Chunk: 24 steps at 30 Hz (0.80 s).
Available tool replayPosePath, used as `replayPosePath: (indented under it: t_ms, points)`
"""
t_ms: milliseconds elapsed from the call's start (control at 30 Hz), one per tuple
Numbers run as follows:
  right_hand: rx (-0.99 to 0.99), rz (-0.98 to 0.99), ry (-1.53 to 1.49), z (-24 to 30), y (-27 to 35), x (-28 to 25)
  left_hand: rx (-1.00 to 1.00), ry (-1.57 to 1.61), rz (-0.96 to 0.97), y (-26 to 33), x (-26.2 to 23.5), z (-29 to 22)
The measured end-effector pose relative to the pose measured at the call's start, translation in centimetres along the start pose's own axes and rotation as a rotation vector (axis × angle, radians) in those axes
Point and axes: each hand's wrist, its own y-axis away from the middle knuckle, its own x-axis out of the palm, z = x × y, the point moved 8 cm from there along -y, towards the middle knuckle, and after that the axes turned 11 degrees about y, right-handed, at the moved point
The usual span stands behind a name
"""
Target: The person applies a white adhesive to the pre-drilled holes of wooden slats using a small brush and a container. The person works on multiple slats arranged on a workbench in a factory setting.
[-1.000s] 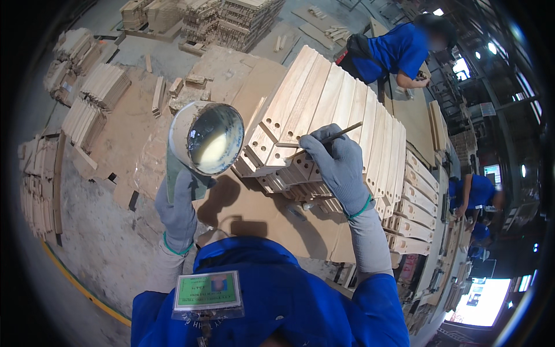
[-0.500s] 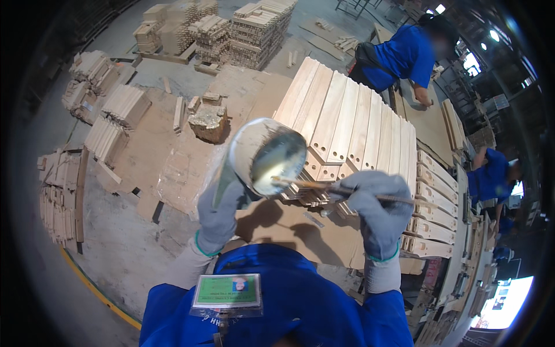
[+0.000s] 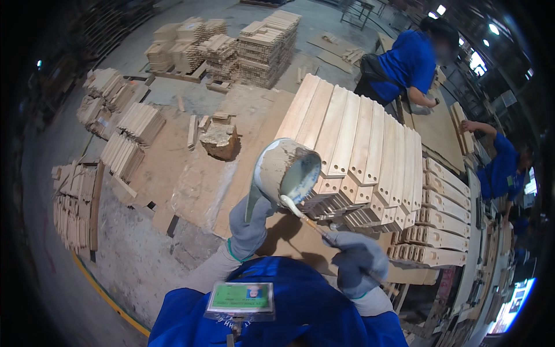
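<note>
My left hand (image 3: 250, 224), in a grey glove with a green cuff edge, is closed on a round pot (image 3: 272, 170) smeared with dried residue. The pot tilts to the right, and whitish liquid like glue coats its inside. My right hand (image 3: 359, 261), gloved too, grips a thin brush (image 3: 314, 225). White liquid covers the brush's tip, which is at the pot's lower rim. Just beyond the pot lies a stack of pale wooden slats (image 3: 352, 139), their near ends drilled with paired holes.
Shaped wooden parts (image 3: 442, 214) lie in a row at the right. Bundled wood (image 3: 134, 124) and a wood block (image 3: 219, 140) stand on the left; taller stacks (image 3: 269, 49) rise behind. Co-workers in blue (image 3: 404, 63) work at a bench at the upper right.
The brush has come out of the pot's inside to its rim, its tip now white. My right hand has moved down toward me, and the view has shifted.
</note>
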Motion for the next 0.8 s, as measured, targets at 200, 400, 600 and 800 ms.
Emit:
replayPosePath:
  t_ms: [200,400,600,800]
  points:
    - [0.421,-0.258,-0.238,-7.4,-4.5,-3.8,-0.108,-0.03,-0.078,0.0,-2.4,2.4]
    - [0.511,-0.045,0.057,-12.2,-6.5,-3.4,-0.2,0.189,-0.195,-0.2,-4.7,3.8]
    - [0.427,0.014,0.168,-12.6,-7.4,-1.7,-0.213,0.191,-0.187,-0.1,-5.4,4.0]
    - [0.32,0.047,0.274,-12.7,-7.4,-1.3,-0.21,0.205,-0.141,-0.7,-4.4,2.8]
